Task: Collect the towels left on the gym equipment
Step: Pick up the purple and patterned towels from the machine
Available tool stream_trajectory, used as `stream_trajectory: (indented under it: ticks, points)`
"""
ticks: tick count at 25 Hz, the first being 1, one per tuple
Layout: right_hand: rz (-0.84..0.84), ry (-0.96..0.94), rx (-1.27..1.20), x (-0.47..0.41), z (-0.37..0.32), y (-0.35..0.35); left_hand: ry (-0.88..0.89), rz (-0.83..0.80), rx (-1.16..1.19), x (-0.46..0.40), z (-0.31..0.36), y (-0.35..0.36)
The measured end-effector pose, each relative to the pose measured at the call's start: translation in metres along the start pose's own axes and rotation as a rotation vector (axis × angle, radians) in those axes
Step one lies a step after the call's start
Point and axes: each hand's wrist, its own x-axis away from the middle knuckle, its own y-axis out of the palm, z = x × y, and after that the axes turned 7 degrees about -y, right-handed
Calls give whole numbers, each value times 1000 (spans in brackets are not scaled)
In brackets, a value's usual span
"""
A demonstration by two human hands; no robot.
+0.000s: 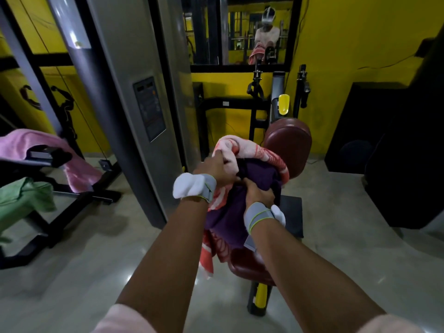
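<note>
My left hand is closed on the upper edge of the pink-and-orange patterned towel, fingers pinching a fold of it, and my right hand is clenched in the purple towel bundled against it. Both wrists carry grey bands with white padding. The two towels hang together in front of me, the patterned one wrapping over the top and trailing down the left side of the purple one, its lower end dangling beside the maroon seat of the machine. Just behind the bundle stands the maroon back pad, with the yellow-and-black frame below the seat resting on the pale tiled floor. To my left rises a tall grey weight-stack column with a label plate. Further left, a pink towel lies draped over a black machine arm, and a green towel is draped lower on the same equipment. Ahead, a mirror on the yellow wall reflects me.
</note>
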Motion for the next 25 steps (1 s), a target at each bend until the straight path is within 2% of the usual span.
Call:
stream_trajectory:
  ticks: [1,2,4,5,6,8,9,11,13,14,15,17,20,22,23,25]
  points:
    - [-5,-3,3,-3,-1,-2,-42,166,22,3,-1,2]
    - [-5,-9,10,-5,-2,-4,-94,275,163,4,-1,1]
    - [20,-7,43,-10,-3,-10,-128,394,645,0,-1,-9]
    - [30,8,54,-13,0,-14,-116,392,914,-3,2,-20]
    - [35,37,61,-15,3,-18,-103,324,1132,-11,3,-32]
    - [34,94,46,-19,8,-23,-13,87,1408,-26,-2,-48]
    - [31,114,25,-20,8,-24,25,10,1387,-30,-7,-49]
    - [23,125,-53,-21,6,-22,-101,-18,967,-32,-17,-38]
    - [8,97,-88,-21,5,-20,-236,168,426,-23,-27,-19]
    - [0,79,-78,-20,4,-19,-193,293,208,-21,-29,-12]
    - [-2,69,-66,-23,5,-19,-107,338,61,-11,-23,-13]
    - [-13,80,-57,-24,7,-19,-49,219,-48,-2,-7,-20]
    - [-14,52,-26,-22,3,-11,-75,8,-159,3,16,-16]
    - [-17,21,-20,-21,-4,-7,-67,28,-284,8,17,-3]
    - [-18,9,2,-21,-7,-7,-56,85,-254,7,13,-3]
    - [9,-19,74,-25,-10,-11,-78,118,57,2,4,-16]
